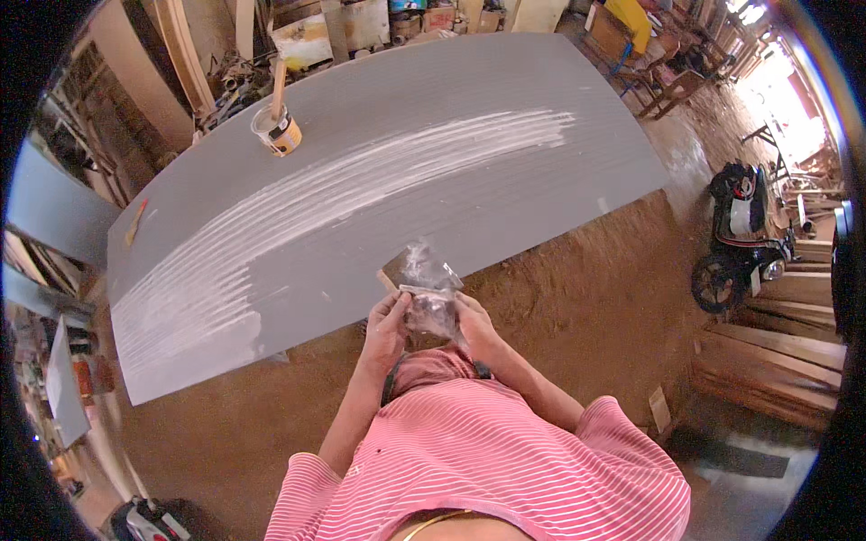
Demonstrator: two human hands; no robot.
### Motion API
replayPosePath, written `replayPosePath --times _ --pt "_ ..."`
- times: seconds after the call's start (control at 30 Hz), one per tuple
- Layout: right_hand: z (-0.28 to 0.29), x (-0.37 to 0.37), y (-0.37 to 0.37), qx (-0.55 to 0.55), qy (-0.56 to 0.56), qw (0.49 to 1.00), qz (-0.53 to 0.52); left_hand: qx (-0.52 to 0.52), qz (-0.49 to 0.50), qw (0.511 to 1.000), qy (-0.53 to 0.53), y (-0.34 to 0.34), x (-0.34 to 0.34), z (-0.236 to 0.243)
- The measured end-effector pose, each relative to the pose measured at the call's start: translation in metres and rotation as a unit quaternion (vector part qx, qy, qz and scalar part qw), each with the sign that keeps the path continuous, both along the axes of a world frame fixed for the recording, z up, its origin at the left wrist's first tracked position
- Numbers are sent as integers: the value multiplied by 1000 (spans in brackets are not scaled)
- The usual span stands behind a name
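The grey board (406, 171) fills the view from nine o'clock to two o'clock, lying flat as my surface, so the white streaks of paste (361, 185) brushed along its length stay put. Past its far edge the workshop clutter bends with the lens, and I cannot sort it out. At three o'clock a parked motorbike (741, 236) stands on the earth floor (577, 298), with stacked planks (776, 361) below it cut off by the rim.

At eleven o'clock a small tin (277, 132) sits on the board with a stick standing in it, upright, probably so it does not drip.

Near the middle, just off the board's near edge, I hold a small clear plastic bag (431, 290) up before my chest. My left hand (386, 325) and right hand (476, 326) each pinch a side of it with fingers pressed on the film, which holds its mouth steady. Something dark lies inside; the glare hides what. A brown corner pokes out behind the bag, and I cannot tell what it is.
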State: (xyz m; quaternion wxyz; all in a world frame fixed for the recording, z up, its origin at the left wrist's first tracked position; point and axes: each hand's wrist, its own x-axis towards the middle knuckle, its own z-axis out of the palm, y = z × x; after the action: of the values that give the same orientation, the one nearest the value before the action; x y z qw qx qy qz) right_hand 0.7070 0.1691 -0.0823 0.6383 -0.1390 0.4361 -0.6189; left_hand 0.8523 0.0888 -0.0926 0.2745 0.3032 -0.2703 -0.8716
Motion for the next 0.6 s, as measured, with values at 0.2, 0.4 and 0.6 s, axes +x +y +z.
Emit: replayPosePath --times 0.2,0.4,0.6 --pt "18 -10 30 -83 -79 993 -19 36 207 978 -5 52 -32 -20" --pt "6 -33 49 31 106 993 28 37 208 977 -11 70 -58 6" --pt "16 -77 30 106 -44 991 -64 -22 120 992 -41 57 -76 -7"
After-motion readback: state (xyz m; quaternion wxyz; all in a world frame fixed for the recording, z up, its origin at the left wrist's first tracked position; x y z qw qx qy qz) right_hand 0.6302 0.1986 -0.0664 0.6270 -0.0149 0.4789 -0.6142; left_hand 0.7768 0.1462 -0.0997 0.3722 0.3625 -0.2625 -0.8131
